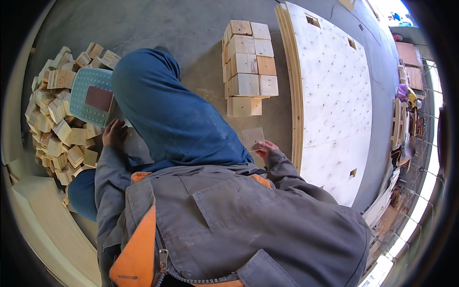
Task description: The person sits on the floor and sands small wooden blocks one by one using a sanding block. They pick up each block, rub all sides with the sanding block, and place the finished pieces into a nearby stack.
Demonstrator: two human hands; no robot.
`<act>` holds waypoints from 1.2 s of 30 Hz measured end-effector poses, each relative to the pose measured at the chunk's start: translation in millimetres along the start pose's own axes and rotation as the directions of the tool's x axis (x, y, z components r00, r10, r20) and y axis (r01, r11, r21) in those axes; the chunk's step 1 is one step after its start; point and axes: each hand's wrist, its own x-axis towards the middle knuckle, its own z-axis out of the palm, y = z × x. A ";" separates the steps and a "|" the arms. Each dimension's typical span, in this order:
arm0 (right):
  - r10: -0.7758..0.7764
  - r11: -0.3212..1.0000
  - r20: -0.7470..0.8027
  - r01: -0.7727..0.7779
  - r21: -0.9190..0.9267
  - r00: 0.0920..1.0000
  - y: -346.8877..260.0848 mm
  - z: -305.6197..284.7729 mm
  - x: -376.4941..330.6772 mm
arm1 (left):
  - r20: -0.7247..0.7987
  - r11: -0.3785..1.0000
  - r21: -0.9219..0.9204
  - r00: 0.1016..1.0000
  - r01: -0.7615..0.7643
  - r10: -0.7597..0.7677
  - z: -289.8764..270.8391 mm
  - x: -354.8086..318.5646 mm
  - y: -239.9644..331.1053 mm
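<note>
My right hand (267, 149) is closed on the edge of a thin-looking square wooden block (253, 138), held low beside my raised knee. Just beyond it stands a neat stack of wooden blocks (246, 65) on the floor, several rows long. On the other side of my leg, my left hand (115, 133) hangs with its fingers loosely apart and nothing visible in them. It is close to the near edge of a turquoise plastic stool (80, 101) with a dark reddish patch on top. A large loose heap of wooden blocks (56, 125) lies around the stool's left side.
To the right of the stack lies a pile of large pale wooden panels (330, 100) with small rectangular cutouts. A light-coloured board structure (48, 229) stands at lower left. Along the far right are wire mesh (420, 196) and assorted wooden pieces. The grey floor (191, 28) is concrete-like.
</note>
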 end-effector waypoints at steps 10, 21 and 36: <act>0.047 0.987 -0.249 -0.006 0.163 0.967 19.2 -90.4 67.9 | 0.145 0.916 0.385 0.988 -0.111 0.059 -30.2 44.3 -38.3; -0.128 0.975 -0.092 0.143 0.171 0.987 -15.4 -77.9 132.1 | 0.188 0.726 0.640 0.968 -0.250 0.167 -48.0 46.6 -69.4; -0.092 0.892 0.068 0.113 -0.438 0.993 -114.3 -69.4 181.0 | 0.288 0.522 0.791 0.947 -0.319 0.143 -32.8 22.4 -55.2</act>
